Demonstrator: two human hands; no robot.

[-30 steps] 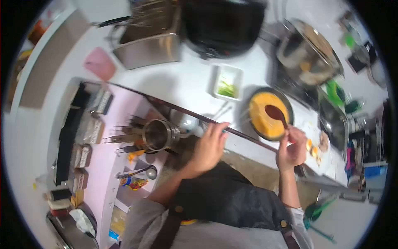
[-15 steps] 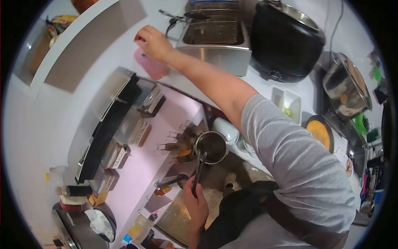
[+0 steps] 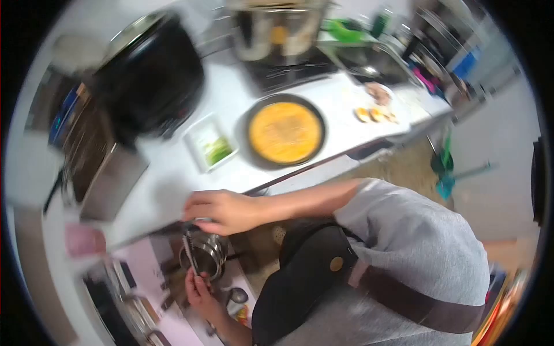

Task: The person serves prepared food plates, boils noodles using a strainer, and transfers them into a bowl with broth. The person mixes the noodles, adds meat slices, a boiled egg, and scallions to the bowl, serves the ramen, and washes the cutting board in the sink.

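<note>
Metal tongs (image 3: 190, 254), 1 pr, are standing tip-down in a steel utensil cup (image 3: 203, 258) on the lower pink shelf (image 3: 138, 259). Left hand (image 3: 199, 291) is gripping the tongs' lower end. Right hand (image 3: 222, 210) is resting curled on the counter edge (image 3: 167, 190), holding nothing.

Risk, my read: the cup is sitting near the shelf edge, so a sideways pull could be tipping it.

Also: 1 pan of yellow batter (image 3: 285, 132), 1 dish of greens (image 3: 210, 147), 1 black cooker (image 3: 147, 75). View is blurring.

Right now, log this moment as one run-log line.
left hand: holds tongs over metal cup | right hand: on counter edge above cup | pan: yellow egg, on counter, untouched
</note>
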